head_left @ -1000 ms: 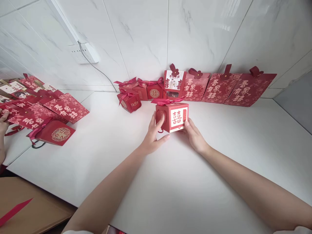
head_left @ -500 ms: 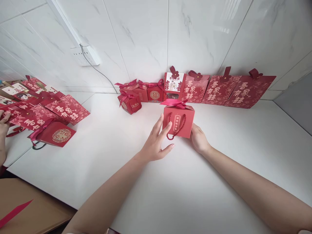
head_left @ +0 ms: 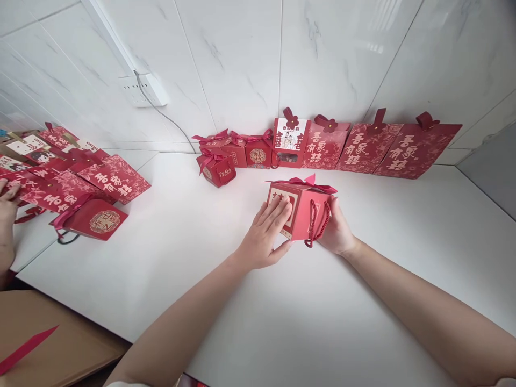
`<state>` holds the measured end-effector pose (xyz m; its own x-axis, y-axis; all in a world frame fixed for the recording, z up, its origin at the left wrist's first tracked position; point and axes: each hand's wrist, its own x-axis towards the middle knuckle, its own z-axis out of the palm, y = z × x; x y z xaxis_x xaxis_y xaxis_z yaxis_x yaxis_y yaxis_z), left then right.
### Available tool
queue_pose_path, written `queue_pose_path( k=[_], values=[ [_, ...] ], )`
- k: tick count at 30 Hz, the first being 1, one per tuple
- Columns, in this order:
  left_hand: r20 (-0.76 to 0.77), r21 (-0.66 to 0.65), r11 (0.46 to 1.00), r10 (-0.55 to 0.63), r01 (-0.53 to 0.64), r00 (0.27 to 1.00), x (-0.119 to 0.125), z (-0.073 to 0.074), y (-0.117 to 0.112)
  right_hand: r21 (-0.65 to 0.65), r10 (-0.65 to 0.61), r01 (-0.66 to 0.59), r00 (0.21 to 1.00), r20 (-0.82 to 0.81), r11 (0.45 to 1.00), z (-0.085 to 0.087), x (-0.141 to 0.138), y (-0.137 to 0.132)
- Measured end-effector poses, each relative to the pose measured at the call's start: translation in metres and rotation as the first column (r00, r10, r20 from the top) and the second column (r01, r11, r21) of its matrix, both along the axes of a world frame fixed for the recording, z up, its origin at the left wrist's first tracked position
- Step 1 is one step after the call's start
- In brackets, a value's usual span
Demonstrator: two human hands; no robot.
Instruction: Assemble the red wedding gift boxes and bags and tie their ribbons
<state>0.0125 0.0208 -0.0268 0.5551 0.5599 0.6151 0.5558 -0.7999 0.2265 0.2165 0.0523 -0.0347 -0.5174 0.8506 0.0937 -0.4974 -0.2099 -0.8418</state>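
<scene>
A small red gift box (head_left: 306,212) with a pink ribbon bow on top and a red cord handle stands on the white table (head_left: 282,322). My left hand (head_left: 266,234) lies flat against its left face, over the label with the gold character. My right hand (head_left: 336,231) cups its right side, beside the hanging cord. Both hands hold the box between them, and one corner points toward me.
Red gift bags (head_left: 363,148) and small ribboned boxes (head_left: 237,153) line the tiled wall. A heap of flat red bags (head_left: 80,188) lies at the left, where another person's hand (head_left: 8,215) rests. A cardboard box (head_left: 52,349) sits below the table's left edge.
The box has been turned on the table between my hands: first the label faced me, then the cord side, now a corner. It also shifted slightly right and nearer.
</scene>
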Motion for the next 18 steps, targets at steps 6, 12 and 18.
queue_pose_path(
  k=[6, 12, 18],
  values=[
    [0.004, -0.067, 0.998, 0.016, -0.015, 1.0, 0.0, 0.001, 0.003, -0.044, -0.001, -0.001, 0.999, -0.042, 0.999, -0.002, -0.002, 0.005],
    [0.195, 0.047, 0.998, -0.054, 0.045, 0.979, 0.001, -0.003, 0.008, -0.205, -0.108, 0.106, 0.994, 0.001, 0.973, -0.005, 0.0, 0.012],
    [0.16, 0.145, 0.988, -0.067, 0.044, 0.985, 0.003, -0.003, 0.005, -0.293, -0.138, 0.147, 0.989, 0.052, 0.945, -0.001, 0.001, 0.011]
  ],
)
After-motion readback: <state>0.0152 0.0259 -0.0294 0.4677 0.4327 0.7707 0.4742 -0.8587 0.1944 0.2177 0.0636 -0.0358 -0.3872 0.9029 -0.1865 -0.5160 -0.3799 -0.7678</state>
